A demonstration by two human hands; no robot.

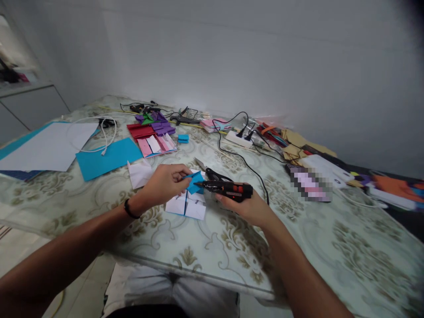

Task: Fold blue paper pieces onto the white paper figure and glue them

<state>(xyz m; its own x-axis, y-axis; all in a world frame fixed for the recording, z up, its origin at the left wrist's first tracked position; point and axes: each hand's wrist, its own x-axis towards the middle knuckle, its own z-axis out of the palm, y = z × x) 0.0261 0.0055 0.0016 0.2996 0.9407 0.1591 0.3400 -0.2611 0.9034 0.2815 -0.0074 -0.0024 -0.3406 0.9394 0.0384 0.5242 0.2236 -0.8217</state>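
My left hand, with a black band at the wrist, pinches a small folded blue paper piece. In my right hand is a black and orange glue gun, its nozzle pointing left at the blue piece and seeming to touch it. Under the blue piece lies a folded white paper with blue edges, flat on the patterned tablecloth. Scissors with black handles lie open just behind the glue gun, partly hidden by it.
Blue sheet, white sheet and white cable lie left. Folded pink, red and purple papers sit behind. A power strip with black cords stands back right, near a blurred phone-like object.
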